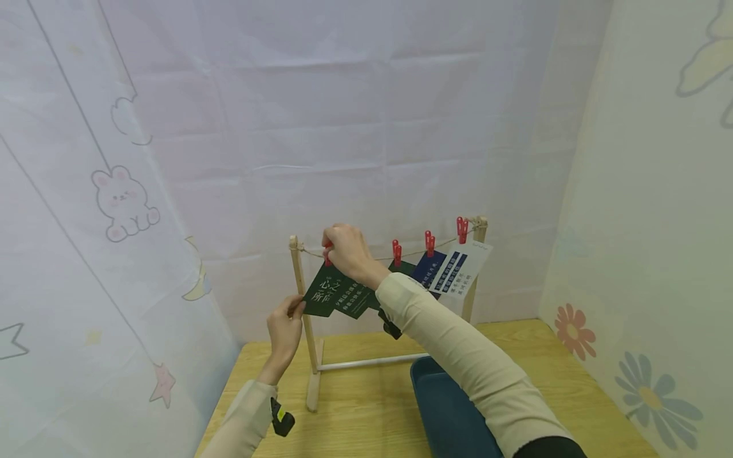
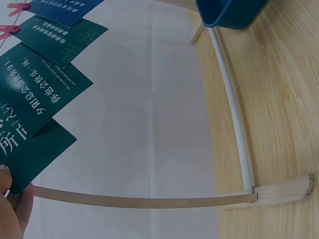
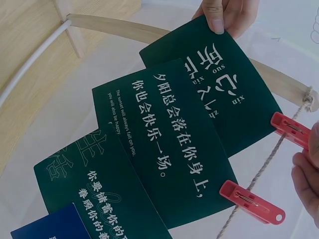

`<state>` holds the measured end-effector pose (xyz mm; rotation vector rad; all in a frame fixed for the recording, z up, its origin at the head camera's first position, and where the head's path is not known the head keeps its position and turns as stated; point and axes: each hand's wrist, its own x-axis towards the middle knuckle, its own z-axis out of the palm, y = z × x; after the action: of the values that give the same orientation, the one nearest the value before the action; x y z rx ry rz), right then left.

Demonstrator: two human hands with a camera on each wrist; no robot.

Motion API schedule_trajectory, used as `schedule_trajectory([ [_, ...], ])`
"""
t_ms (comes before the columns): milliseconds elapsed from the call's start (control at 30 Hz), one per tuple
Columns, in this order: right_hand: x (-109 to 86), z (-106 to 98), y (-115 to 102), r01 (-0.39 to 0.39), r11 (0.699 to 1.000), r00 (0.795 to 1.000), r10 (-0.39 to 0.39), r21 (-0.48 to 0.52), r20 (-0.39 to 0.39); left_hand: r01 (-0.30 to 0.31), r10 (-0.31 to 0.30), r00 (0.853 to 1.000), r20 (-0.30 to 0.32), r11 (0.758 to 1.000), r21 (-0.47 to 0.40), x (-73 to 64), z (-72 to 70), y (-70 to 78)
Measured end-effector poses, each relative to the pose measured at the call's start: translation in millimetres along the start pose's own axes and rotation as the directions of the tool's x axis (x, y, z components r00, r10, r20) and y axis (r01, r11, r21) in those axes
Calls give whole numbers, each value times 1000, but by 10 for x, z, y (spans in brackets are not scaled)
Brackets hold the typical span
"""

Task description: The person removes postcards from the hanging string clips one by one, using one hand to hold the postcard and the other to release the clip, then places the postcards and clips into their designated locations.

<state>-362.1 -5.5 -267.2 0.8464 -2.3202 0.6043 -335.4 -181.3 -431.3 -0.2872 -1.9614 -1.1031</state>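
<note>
My left hand point(image 1: 284, 327) pinches the lower left corner of a green card point(image 1: 321, 294) with white lettering, at the left end of a row of hanging cards. Above it, my right hand point(image 1: 348, 251) grips a red clothespin point(image 3: 294, 130) between thumb and fingers. In the right wrist view this clothespin sits on the twine point(image 3: 263, 167) at the card's upper corner. Beside it a second green card point(image 3: 164, 144) overlaps the first, held by another red clothespin point(image 3: 251, 201). A third green card point(image 3: 99, 189), a blue card point(image 1: 429, 267) and a white card point(image 1: 461, 272) follow to the right.
The twine runs between two wooden posts point(image 1: 306, 331) of a stand, joined low down by a white rod point(image 1: 372, 362). A dark blue bin point(image 1: 452, 407) stands on the wooden table point(image 1: 366, 420) in front, partly under my right forearm. Patterned sheets point(image 1: 401, 127) enclose the table.
</note>
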Motion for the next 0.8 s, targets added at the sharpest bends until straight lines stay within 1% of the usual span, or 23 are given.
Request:
schedule_trajectory([
  [233, -9, 17, 7, 28, 1000, 997, -27, 13, -68, 11, -11, 1000, -6, 1000, -23, 7, 5, -4],
  [600, 4, 29, 20, 64, 998, 989, -62, 10, -132, -29, 29, 1000, -8, 999, -34, -10, 9, -48],
  [800, 11, 19, 17, 76, 997, 985, -73, 15, -155, -29, 29, 1000, -7, 999, -34, -34, 3, -72],
])
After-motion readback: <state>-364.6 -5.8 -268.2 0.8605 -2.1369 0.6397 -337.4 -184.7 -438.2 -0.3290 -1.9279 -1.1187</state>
